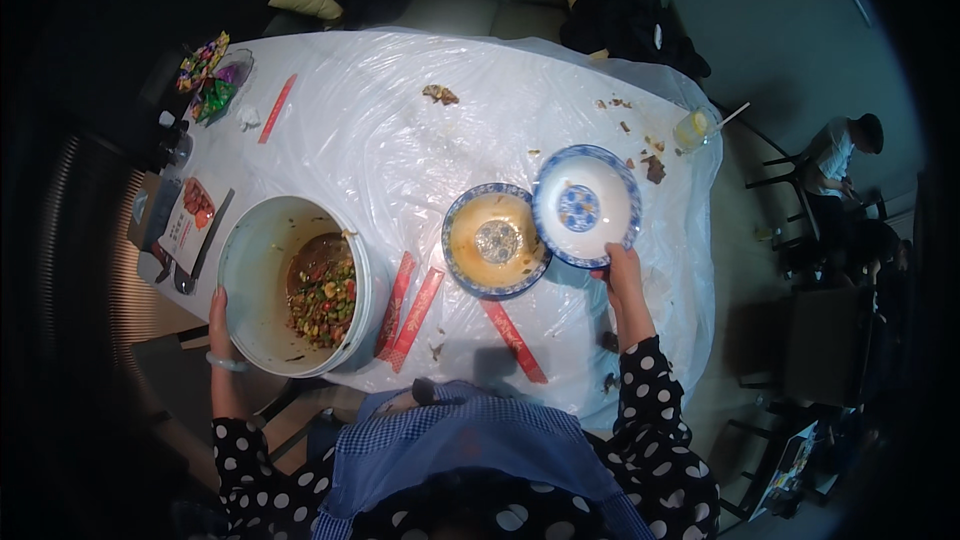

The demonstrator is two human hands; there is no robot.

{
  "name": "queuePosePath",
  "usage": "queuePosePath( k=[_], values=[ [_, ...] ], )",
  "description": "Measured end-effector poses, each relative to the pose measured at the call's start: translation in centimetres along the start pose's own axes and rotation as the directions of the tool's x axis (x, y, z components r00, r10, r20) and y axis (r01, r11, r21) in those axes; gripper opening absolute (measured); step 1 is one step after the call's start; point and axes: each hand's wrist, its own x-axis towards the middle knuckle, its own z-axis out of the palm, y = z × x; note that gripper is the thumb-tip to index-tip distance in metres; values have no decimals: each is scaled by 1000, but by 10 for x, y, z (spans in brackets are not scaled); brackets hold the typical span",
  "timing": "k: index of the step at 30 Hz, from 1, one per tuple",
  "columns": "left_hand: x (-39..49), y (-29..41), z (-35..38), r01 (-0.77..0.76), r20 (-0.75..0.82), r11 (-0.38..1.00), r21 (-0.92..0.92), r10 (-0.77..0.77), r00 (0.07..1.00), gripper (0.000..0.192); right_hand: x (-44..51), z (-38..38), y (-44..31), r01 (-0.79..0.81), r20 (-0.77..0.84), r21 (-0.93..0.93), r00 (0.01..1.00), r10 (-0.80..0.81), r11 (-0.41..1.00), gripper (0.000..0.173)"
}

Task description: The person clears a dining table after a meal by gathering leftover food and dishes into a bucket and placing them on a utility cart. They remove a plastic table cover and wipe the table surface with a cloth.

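Observation:
My left hand point(218, 322) grips the near left side of a large white plastic bucket point(255, 277), which is tilted and holds dark liquid with chopped green, yellow and red food scraps point(326, 304). In my right hand point(621, 274) is a blue-rimmed white porcelain bowl point(600, 214), held by its near edge above the table. Left of that bowl, partly under its edge, a second blue-patterned bowl point(469, 247) stands on the table with orange-brown residue inside. Red paper chopstick sleeves point(418, 315) lie between the bucket and the bowls, and another red sleeve point(514, 341) lies below the second bowl.
Thin plastic film point(360, 120) covers the table. Food scraps point(440, 94) and bones point(655, 169) lie on it. A glass with a straw point(691, 129) stands at the far right edge. Wrapped sweets point(214, 97) and a printed box point(191, 221) are at left. People sit beyond the right side.

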Motion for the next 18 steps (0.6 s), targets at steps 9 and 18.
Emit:
queuePosePath(
  k=[9,18],
  values=[
    [1,-3,0,-60,22,998,15,59,998,48,-5,79,-5,85,217,-573,975,51,815,26],
    [0,0,7,-18,-21,1000,-22,18,1000,48,32,29,4,358,280,-895,915,-291,266,21]
  ],
)
